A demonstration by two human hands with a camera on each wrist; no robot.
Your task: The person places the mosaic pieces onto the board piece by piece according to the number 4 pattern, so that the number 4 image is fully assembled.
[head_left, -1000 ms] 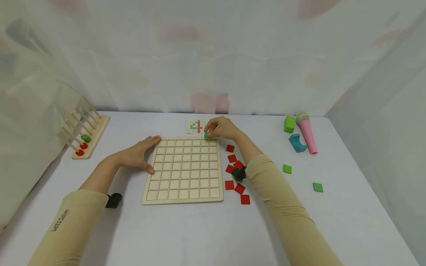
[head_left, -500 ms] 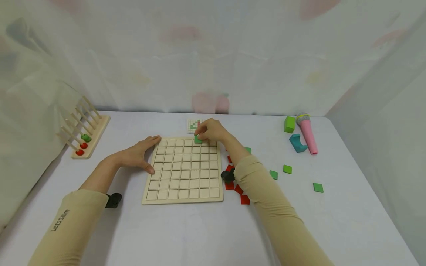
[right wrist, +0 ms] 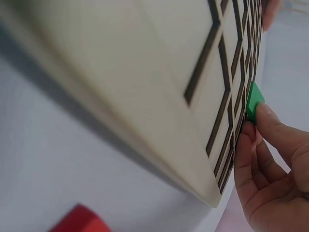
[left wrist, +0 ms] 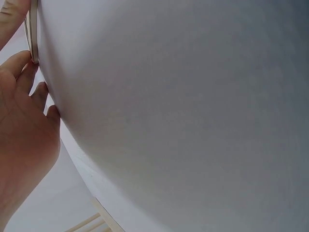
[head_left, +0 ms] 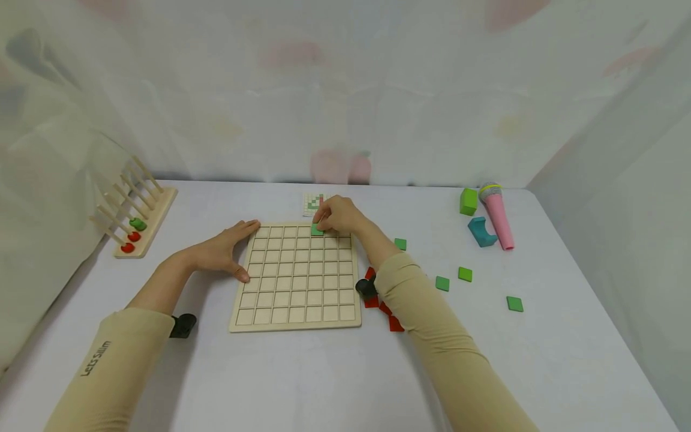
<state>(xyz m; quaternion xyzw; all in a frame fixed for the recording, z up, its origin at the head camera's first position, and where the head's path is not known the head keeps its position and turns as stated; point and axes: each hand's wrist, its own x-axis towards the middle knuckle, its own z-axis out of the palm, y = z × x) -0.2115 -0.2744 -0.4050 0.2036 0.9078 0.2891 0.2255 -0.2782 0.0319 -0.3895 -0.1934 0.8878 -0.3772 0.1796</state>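
A light wooden grid board [head_left: 295, 327] lies on the white table in the head view, its cells bare apart from the top row. At that row my right hand [head_left: 342, 216] pinches a green square tile [head_left: 317, 230] between thumb and fingers. In the right wrist view the green tile [right wrist: 254, 100] is tilted against the grid, under the thumb. My left hand [head_left: 218, 252] rests with spread fingers and thumb against the board's left edge; the left wrist view shows this hand [left wrist: 26, 121] with fingertips at the board's side [left wrist: 34, 31].
A small patterned card [head_left: 311, 204] lies behind the board, partly covered by my right hand. Red tiles [head_left: 370, 302] lie partly under the right forearm. Loose green tiles [head_left: 442, 283], a green block [head_left: 468, 201], a teal arch [head_left: 481, 233] and a pink microphone [head_left: 502, 222] are rightward; a peg rack [head_left: 162, 210] stands left.
My right hand has carried the green tile leftward along the board's top edge and lowered it onto the top row. The left hand stays at the left edge.
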